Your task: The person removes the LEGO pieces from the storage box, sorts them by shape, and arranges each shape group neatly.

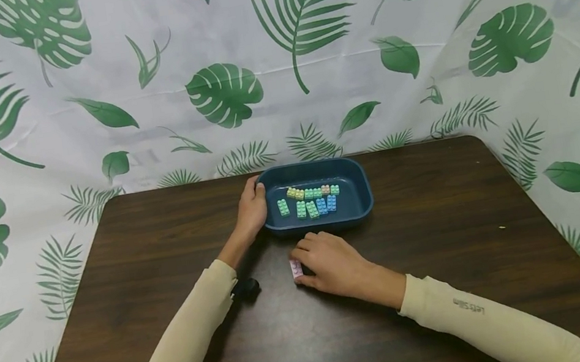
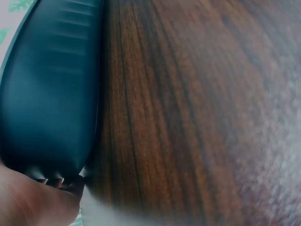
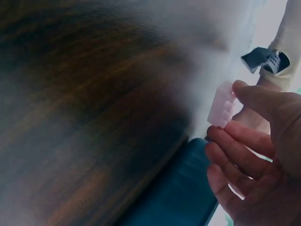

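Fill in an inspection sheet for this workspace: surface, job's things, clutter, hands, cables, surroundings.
Surface: dark wood-grain table, glossy in places.
Job's things: blue tray holding yellow, green, pink and blue toy bricks; one pink brick outside, on its near side.
Clutter: tiny yellow fleck toward the table's right side.
Hands: left hand grips the tray's left end; right hand pinches the pink brick.
Cables: nothing seen.
Surroundings: white cloth with green leaf print behind the table.

Smooth plastic tray, glossy wood-grain table, studded plastic pink brick, matt cloth sleeves
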### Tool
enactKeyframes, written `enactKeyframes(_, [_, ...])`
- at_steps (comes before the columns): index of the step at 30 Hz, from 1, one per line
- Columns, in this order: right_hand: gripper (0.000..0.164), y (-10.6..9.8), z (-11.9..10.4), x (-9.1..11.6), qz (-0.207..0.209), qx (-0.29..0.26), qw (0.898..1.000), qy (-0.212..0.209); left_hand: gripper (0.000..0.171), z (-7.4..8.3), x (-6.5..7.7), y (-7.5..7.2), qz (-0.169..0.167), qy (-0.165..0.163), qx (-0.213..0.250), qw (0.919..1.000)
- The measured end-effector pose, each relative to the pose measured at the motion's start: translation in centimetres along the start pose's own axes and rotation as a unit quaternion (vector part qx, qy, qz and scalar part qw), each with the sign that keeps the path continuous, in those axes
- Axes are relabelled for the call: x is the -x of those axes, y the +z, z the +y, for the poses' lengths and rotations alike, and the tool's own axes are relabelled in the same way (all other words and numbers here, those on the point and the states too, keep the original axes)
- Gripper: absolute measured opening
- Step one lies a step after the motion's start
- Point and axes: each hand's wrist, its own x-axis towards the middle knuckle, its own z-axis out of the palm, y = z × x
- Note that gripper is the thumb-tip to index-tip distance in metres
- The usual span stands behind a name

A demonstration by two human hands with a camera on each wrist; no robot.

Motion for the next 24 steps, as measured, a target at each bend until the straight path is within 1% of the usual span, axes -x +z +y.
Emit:
enactKeyframes(5, [0.044, 0.4, 0.0, 0.1, -0.002, -0.003, 1.000, 0.007, 0.043, 0.1, 0.1, 0.0, -0.003, 0.000, -0.001, 1.0000])
enactKeyframes(11, [0.043, 0.8, 0.0, 0.2, -0.007, 0.001, 1.000, 0.004, 0.044, 0.1, 0.3, 0.1, -0.004, -0.003, -0.004, 1.0000])
enactKeyframes(17, [0.046, 1.2, -0.1, 0.5, -0.014, 0.000, 1.000, -0.002, 0.043, -0.2, 0.4, 0.1, 0.006, 0.004, -0.001, 1.0000])
enactKeyframes(24, [0.051, 1.6, 0.1, 0.7, -0.017, 0.006, 1.000, 0.001, 0.042, 0.0, 0.5, 0.2, 0.004, 0.013, -0.002, 0.9999])
